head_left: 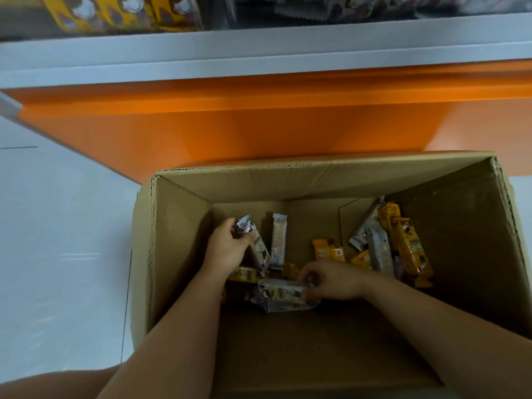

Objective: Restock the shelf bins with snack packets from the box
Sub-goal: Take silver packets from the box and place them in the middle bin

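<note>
An open cardboard box (pixel 178 240) stands on the floor below the shelf, with several yellow and silver snack packets loose on its bottom. Both my arms reach down into it. My left hand (pixel 227 246) grips a silver packet (pixel 260 249) near its top end, at the box's left side. My right hand (pixel 331 279) pinches another silver packet (pixel 283 295) lying flat in the middle. A heap of yellow packets (pixel 408 243) and silver ones leans in the far right corner.
Above the box runs an orange shelf base (pixel 259 122) under a grey shelf edge (pixel 259 50). Clear shelf bins (pixel 115 12) with yellow and silver packets line the top. Pale floor tiles (pixel 57 240) lie to the left.
</note>
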`<state>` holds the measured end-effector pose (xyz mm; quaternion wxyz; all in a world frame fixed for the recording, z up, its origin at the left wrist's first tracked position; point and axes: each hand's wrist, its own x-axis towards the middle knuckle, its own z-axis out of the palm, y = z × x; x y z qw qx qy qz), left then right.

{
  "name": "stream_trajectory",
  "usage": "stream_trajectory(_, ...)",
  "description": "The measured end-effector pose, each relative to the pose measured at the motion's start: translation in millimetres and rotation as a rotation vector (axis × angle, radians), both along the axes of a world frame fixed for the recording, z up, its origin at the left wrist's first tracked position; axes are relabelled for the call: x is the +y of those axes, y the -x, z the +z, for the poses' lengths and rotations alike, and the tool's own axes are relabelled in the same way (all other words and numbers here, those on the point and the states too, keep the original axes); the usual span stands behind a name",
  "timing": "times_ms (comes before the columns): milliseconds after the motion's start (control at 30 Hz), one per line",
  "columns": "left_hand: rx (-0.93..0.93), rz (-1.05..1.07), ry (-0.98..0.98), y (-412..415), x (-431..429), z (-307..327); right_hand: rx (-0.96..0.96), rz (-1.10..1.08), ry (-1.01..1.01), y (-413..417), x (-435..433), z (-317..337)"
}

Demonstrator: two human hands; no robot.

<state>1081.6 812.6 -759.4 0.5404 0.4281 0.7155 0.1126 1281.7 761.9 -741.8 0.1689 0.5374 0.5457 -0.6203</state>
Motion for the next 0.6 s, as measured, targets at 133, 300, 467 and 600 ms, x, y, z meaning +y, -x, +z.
stream_trajectory(133,0.0,0.004,0.009,-0.6,0.6,1.2,0.038,0.046,0.074,6.5,1.4,-3.5)
stream_trajectory(300,0.005,-0.016,-0.001,-0.6,1.1,1.3,0.021,0.077,0.067,14.3,-0.5,-6.1)
stream_trajectory(467,0.018,-0.014,0.002,2.2,-0.8,-1.6,0.044,0.054,0.007,22.9,-4.4,-7.3)
stream_trajectory(600,0.01,-0.006,0.007,1.8,-0.8,-2.3,0.058,0.015,-0.016,22.5,-3.5,-3.0)
